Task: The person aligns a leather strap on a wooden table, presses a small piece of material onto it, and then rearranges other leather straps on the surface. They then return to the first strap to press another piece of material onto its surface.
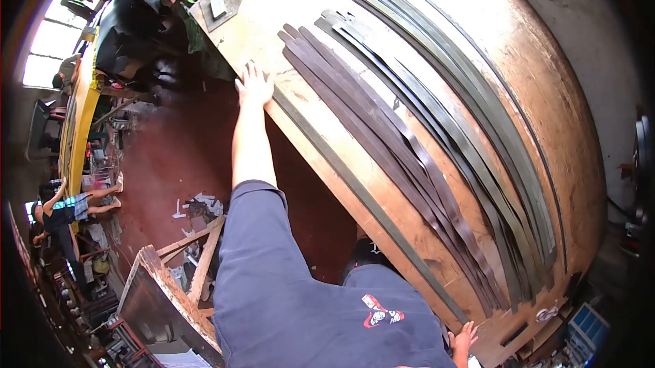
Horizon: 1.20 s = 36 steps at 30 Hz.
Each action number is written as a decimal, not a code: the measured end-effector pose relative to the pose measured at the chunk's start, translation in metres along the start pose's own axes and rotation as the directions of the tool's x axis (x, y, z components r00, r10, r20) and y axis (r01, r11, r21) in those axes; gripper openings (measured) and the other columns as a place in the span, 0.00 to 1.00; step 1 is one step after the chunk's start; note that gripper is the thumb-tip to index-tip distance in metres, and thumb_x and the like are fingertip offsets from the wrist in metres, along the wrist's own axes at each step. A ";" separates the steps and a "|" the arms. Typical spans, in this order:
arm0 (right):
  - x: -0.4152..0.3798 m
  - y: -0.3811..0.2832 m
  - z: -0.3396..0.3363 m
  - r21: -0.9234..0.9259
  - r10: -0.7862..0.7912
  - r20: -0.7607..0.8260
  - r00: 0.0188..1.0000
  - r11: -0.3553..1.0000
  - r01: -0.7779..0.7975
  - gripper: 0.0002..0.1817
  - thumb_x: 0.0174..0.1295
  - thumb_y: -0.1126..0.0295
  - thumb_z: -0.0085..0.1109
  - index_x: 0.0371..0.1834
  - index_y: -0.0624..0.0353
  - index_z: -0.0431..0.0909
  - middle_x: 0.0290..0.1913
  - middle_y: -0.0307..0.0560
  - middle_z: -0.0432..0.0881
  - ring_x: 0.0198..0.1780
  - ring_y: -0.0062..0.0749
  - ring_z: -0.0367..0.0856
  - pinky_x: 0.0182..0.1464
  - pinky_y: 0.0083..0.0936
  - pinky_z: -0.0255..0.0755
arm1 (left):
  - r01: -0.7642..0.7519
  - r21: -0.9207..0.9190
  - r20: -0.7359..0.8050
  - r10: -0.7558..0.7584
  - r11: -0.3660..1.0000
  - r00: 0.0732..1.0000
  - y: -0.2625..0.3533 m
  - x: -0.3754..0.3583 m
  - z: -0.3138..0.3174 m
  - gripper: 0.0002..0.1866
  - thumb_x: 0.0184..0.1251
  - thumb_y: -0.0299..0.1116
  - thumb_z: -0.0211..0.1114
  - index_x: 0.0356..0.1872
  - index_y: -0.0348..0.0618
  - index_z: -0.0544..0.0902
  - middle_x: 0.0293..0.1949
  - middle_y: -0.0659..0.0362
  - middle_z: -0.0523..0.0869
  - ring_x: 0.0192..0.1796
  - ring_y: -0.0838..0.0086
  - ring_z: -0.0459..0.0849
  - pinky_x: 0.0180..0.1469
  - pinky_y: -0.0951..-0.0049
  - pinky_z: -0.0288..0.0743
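My left hand (254, 86) reaches out to the near edge of a wooden table (300, 122). Its fingers are spread over the edge, beside the far end of a long dark strip (368, 201). That strip lies along the table's edge. Close to my body, my right hand (462, 342) rests at the table's corner, fingers apart, by the strip's other end. Further in on the tabletop lie bundles of brown strips (389, 143), dark strips (437, 122) and grey-green strips (471, 88), side by side and slightly curved in view.
On the table's far corner sits a flat grey plate (224, 3) with a pale block (217, 5) on it. A broken wooden cabinet (167, 306) stands at lower left. Other people, one in a dark top (60, 216), are by a yellow-edged bench (83, 119).
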State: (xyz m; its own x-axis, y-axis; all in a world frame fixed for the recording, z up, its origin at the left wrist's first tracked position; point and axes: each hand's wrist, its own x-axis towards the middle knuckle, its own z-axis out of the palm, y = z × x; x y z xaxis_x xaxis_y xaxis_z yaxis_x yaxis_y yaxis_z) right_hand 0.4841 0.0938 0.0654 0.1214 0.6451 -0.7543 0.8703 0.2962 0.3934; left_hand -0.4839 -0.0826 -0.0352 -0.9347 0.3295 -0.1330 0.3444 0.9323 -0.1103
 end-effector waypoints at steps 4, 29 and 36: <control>0.003 -0.005 -0.007 -0.021 0.038 0.043 0.998 0.999 -0.037 0.53 0.50 0.52 0.71 0.75 0.66 0.53 0.80 0.48 0.43 0.80 0.51 0.40 0.76 0.57 0.37 | -0.007 -0.036 -0.016 0.006 0.999 1.000 -0.009 0.015 0.008 0.42 0.73 0.64 0.38 0.75 0.42 0.53 0.78 0.52 0.47 0.80 0.61 0.44 0.75 0.40 0.43; 0.000 -0.169 0.008 -0.106 -0.564 -0.692 0.450 0.696 0.710 0.49 0.58 0.51 0.62 0.77 0.64 0.47 0.80 0.56 0.44 0.80 0.51 0.40 0.77 0.55 0.34 | -0.894 -0.334 -0.001 0.949 0.298 0.316 0.204 -0.471 0.011 0.40 0.70 0.56 0.50 0.75 0.39 0.54 0.77 0.52 0.52 0.79 0.60 0.47 0.76 0.44 0.38; 0.026 -0.014 0.079 0.047 -0.338 -0.728 0.596 0.843 0.536 0.53 0.55 0.52 0.63 0.78 0.60 0.43 0.80 0.54 0.42 0.80 0.50 0.39 0.77 0.54 0.32 | -0.912 -0.231 0.016 0.939 0.338 0.344 0.206 -0.479 0.002 0.41 0.68 0.55 0.51 0.75 0.38 0.53 0.77 0.51 0.51 0.79 0.58 0.47 0.76 0.43 0.39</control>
State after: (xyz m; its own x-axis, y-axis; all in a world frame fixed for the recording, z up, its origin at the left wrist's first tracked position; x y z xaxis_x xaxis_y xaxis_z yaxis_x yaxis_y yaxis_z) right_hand 0.5131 0.0503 -0.0010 -0.5693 0.7974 -0.2001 0.8214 0.5620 -0.0973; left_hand 0.0351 -0.0485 0.0033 0.0030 0.9862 -0.1655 0.9490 0.0494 0.3114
